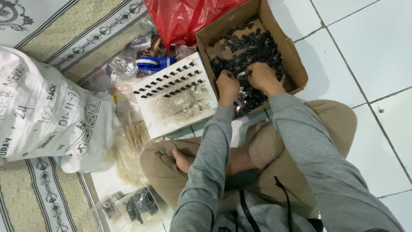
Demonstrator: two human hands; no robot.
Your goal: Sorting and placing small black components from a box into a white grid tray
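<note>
Over the near end of an open cardboard box (296, 60), both hands meet above a heap of small black parts (253, 47). The left hand (227, 87) is curled into a narrow grip, fingers bent down toward the parts; whether it pinches one cannot be told. The right hand (262, 76) is likewise closed small, its fingertips pressed together just beside the left hand, with a small pale piece (242, 74) showing between the two. The box sits on a white tiled floor (369, 51), tilted relative to the tile lines, its far flap touching a red plastic bag (184, 17). Just to the left of the box lies a white board (171, 116), its upper half carrying rows of black parts set upright and its lower half scattered with clear or silvery bits. A blue and white tape dispenser (152, 63) lies beyond the board. Farther left stands a large white printed sack (47, 111) on a patterned mat (86, 30). Clear bags of black parts (137, 208) lie near the person's crossed legs (274, 141).
</note>
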